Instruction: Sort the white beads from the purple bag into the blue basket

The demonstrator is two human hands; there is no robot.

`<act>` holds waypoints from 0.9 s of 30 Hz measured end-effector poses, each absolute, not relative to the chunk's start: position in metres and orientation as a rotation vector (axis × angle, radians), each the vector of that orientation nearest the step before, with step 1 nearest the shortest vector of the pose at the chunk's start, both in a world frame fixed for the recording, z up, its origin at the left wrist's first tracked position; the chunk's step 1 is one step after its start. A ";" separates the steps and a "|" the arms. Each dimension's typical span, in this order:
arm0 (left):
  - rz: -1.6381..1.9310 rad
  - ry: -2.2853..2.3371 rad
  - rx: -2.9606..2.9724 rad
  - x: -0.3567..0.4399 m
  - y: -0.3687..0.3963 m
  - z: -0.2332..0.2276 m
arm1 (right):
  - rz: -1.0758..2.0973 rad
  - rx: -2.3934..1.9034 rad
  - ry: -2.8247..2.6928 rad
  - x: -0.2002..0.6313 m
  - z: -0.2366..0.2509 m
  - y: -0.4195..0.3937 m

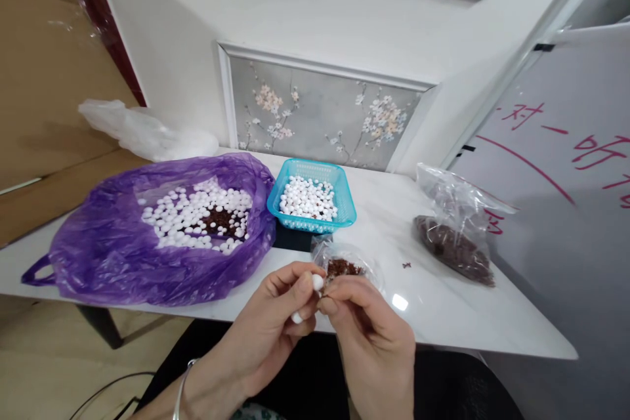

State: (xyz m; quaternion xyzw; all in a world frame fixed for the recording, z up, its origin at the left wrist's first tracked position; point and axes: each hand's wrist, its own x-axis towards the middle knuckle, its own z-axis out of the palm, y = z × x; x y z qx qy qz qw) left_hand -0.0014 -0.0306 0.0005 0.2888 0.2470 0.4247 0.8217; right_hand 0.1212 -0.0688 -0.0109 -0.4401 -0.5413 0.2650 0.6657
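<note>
Between the thumb and fingers of my left hand (270,325) is a small white ball (317,282). A second white ball (296,317) shows lower down, among the same hand's curled fingers. My right hand (374,335) is closed in a pinch against the first ball; what its fingertips hold is too small and covered to name. Just behind the hands sits a clear plastic bag (367,262) with small reddish-brown pieces (343,268) in it. Beyond that, a turquoise basket (347,200) holds many white balls (308,198).
A large purple plastic bag (98,236) lies open on the left, with white balls and brown pieces inside. At the right stands a clear zip bag (455,243) of brown material, near a whiteboard (556,131). One brown piece (406,265) lies on the white table (492,318).
</note>
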 end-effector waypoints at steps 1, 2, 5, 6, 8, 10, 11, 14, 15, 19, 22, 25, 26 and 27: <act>0.913 0.541 0.623 -0.001 -0.031 0.001 | 0.604 -1.002 -1.223 0.121 -0.011 -0.069; 0.921 0.555 0.633 -0.001 -0.031 0.001 | 0.607 -1.011 -1.222 0.121 -0.011 -0.069; 0.946 0.580 0.667 -0.001 -0.031 0.001 | 0.624 -1.028 -1.218 0.122 -0.011 -0.069; 0.951 0.587 0.678 -0.001 -0.030 0.001 | 0.635 -1.034 -1.215 0.122 -0.011 -0.069; 0.953 0.601 0.702 -0.002 -0.029 0.002 | 0.667 -1.034 -1.209 0.122 -0.011 -0.069; 0.957 0.609 0.725 -0.003 -0.028 0.001 | 0.714 -1.011 -1.201 0.121 -0.012 -0.069; 0.960 0.610 0.733 -0.004 -0.028 0.001 | 0.740 -0.996 -1.196 0.121 -0.012 -0.069; 0.970 0.608 0.739 -0.005 -0.028 0.000 | 0.793 -0.975 -1.191 0.120 -0.012 -0.069; 0.971 0.612 0.740 -0.005 -0.028 0.000 | 0.792 -0.978 -1.189 0.120 -0.012 -0.069; 0.979 0.635 0.758 -0.004 -0.030 0.000 | 0.769 -0.989 -1.171 0.119 -0.012 -0.068; 1.001 0.645 0.788 -0.004 -0.030 0.000 | 0.835 -0.959 -1.136 0.118 -0.013 -0.068; 1.004 0.658 0.820 -0.004 -0.030 -0.002 | 0.914 -0.976 -1.059 0.118 -0.014 -0.067; 0.999 0.662 0.819 -0.004 -0.030 -0.003 | 0.932 -0.994 -1.037 0.118 -0.015 -0.066; 0.989 0.661 0.808 -0.004 -0.029 -0.004 | 0.952 -1.006 -1.019 0.118 -0.015 -0.066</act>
